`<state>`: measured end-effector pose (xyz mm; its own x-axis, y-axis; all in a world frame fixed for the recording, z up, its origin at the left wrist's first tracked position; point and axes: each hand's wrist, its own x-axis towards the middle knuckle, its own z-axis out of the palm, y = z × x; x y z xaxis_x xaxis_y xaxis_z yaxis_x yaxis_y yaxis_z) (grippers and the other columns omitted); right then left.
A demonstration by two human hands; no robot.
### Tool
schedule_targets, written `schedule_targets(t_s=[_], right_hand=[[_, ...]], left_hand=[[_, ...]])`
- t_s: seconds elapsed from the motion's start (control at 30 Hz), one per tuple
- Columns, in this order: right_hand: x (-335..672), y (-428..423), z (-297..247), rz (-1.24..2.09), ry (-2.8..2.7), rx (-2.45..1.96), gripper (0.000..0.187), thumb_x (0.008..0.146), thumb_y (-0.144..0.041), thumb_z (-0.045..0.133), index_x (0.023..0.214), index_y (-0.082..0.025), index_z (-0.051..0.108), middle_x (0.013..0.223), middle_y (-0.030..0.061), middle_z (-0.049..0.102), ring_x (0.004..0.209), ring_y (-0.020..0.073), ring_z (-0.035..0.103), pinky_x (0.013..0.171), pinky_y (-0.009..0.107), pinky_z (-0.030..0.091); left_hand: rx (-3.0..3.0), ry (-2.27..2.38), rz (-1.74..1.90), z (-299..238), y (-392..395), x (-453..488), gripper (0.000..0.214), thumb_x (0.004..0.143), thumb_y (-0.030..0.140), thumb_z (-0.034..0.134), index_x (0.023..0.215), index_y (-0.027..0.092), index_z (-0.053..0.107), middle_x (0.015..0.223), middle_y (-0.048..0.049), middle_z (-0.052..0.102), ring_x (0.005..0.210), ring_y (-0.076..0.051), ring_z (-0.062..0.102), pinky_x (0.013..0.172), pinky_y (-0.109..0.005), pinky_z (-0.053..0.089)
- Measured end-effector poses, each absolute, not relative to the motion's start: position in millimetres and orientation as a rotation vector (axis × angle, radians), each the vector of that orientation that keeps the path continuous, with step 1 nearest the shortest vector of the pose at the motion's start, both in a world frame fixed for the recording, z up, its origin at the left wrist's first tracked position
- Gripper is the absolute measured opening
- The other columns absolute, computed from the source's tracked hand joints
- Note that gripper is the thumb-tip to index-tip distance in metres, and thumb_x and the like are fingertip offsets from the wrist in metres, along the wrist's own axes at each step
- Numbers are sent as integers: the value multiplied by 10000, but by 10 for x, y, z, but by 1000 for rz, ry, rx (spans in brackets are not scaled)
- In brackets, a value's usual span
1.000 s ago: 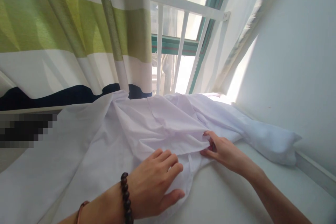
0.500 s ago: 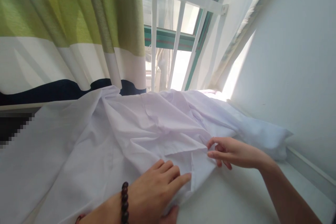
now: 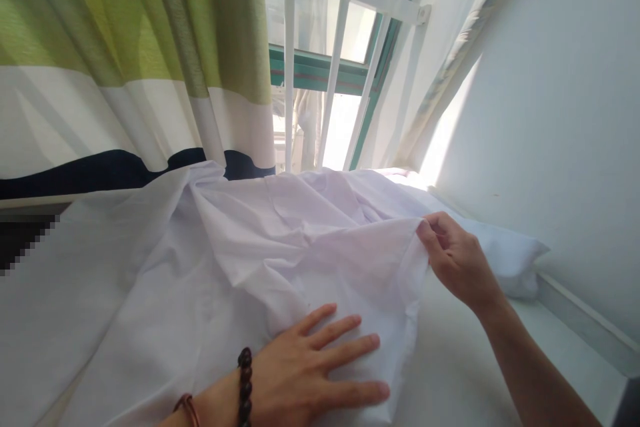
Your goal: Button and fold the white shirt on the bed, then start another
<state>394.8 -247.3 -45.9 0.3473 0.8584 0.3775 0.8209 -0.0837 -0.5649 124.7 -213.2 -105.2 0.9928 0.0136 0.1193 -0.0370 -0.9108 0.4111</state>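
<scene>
A thin white coat-like garment (image 3: 175, 293) lies spread and wrinkled over the white surface in front of me. My left hand (image 3: 320, 367) rests flat on its lower part, fingers spread, with a dark beaded bracelet (image 3: 245, 383) and a reddish-brown band (image 3: 187, 407) at the wrist. To the right, my right hand (image 3: 457, 257) pinches the garment's edge between thumb and fingers and holds that corner raised. The cloth stretches from this pinch down past my left fingertips. A sleeve-like part reaches toward the right wall behind my right hand.
A green and white striped curtain (image 3: 125, 80) hangs at the back left, with dark fabric under its hem. White railing bars (image 3: 330, 80) stand before a green-framed window. A white wall (image 3: 565, 113) bounds the right side, with a ledge (image 3: 585, 320) along its foot.
My right hand has taken hold of the garment's edge and lifted it up and to the right. My left hand has spread its fingers and moved slightly right on the cloth.
</scene>
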Motion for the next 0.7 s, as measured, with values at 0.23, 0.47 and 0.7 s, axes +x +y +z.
schedule_targets(t_s=[0.23, 0.47, 0.7], right_hand=[[3920, -2442, -532, 565, -1512, -1889, 591, 917, -658, 212, 576, -224, 424, 411, -31, 480, 408, 126, 476, 481, 247, 378], [3881, -2514, -469, 478, -1756, -1953, 399, 833, -608, 497, 761, -215, 484, 617, -25, 555, 546, 142, 509, 500, 249, 380], [4073, -2557, -412, 765, -1807, -1981, 105, 786, -284, 556, 825, -217, 485, 638, -43, 541, 567, 122, 483, 516, 232, 370]], left_hand=[[2658, 112, 297, -1017, -2177, 1278, 389, 942, 277, 427, 1328, 284, 466, 1405, -3, 499, 1334, -226, 382, 1162, -450, 199], [2779, 355, 491, -807, -2005, 1335, 314, 855, 89, 451, 1126, 187, 577, 1118, -64, 606, 1036, -224, 533, 932, -385, 454], [3267, 355, 414, -855, -1551, 1620, 211, 895, 62, 464, 1024, 144, 609, 1114, -90, 605, 1075, -253, 530, 910, -399, 438]])
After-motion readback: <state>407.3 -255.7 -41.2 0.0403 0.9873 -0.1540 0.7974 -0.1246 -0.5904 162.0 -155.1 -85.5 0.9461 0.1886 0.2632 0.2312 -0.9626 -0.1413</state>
